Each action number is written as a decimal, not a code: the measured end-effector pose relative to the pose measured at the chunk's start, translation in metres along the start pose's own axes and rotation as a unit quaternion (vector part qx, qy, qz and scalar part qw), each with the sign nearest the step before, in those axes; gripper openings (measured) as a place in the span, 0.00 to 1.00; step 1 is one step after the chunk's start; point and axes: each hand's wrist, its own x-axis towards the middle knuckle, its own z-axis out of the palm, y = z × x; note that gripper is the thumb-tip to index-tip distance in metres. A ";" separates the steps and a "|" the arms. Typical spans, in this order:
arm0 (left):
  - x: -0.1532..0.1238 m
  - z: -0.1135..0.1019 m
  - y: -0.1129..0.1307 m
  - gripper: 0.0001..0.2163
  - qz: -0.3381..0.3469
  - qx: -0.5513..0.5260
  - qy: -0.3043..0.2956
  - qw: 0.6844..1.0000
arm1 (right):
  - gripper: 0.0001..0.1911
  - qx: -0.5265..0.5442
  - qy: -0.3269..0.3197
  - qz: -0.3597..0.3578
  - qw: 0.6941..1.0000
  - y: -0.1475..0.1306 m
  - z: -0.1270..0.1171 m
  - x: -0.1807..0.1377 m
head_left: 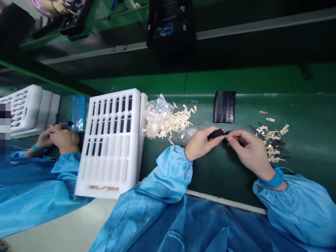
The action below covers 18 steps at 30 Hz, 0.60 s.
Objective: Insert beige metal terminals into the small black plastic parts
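Between finger and thumb, my left hand [202, 141] grips a small black rectangular part [216, 133]. My right hand [248, 148] meets it at the part's right end, its fingertips pinched on a tiny yellowish piece [225, 136] whose kind I cannot make out. Beyond the hands lies a neat row of black parts [224, 106], side by side on the green bench. To the left of my left hand is a heap of cream-coloured tabs [168, 122]. Right of my right hand is a mixed pile of black and cream tabs [274, 141].
A white foam tray [110, 147] with slots, some holding black parts, leans at the left on another tray. A clear plastic bag [159, 108] lies on the heap. A co-worker's hands [61, 138] and more foam trays [28, 108] are farther left. A black bin [170, 31] stands behind.
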 end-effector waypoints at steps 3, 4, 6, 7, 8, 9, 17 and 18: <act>0.001 0.001 -0.004 0.10 -0.023 0.018 0.029 0.999 | 0.05 -0.052 0.033 -0.053 0.997 -0.003 0.001 -0.001; 0.001 0.000 -0.005 0.11 -0.028 0.021 0.039 0.999 | 0.06 -0.078 0.057 -0.077 0.992 -0.004 0.001 -0.002; 0.000 -0.001 -0.005 0.11 -0.027 0.024 0.051 0.998 | 0.06 -0.121 0.084 -0.118 0.982 -0.005 0.002 -0.002; 0.000 -0.001 -0.004 0.10 -0.023 0.028 0.053 0.998 | 0.04 -0.133 0.079 -0.133 0.979 -0.006 0.003 -0.003; -0.001 0.000 -0.004 0.10 -0.017 0.034 0.054 0.998 | 0.03 -0.138 0.063 -0.142 0.978 -0.007 0.004 -0.003; -0.002 0.000 -0.003 0.09 -0.011 0.042 0.054 0.998 | 0.01 -0.138 0.046 -0.147 0.978 -0.007 0.005 -0.003; -0.003 0.004 -0.005 0.07 0.037 0.070 0.033 0.996 | 0.04 -0.129 0.021 -0.152 0.980 -0.003 0.004 -0.001; -0.003 0.003 -0.006 0.06 0.044 0.070 0.032 0.996 | 0.04 -0.127 0.017 -0.152 0.980 -0.002 0.003 -0.001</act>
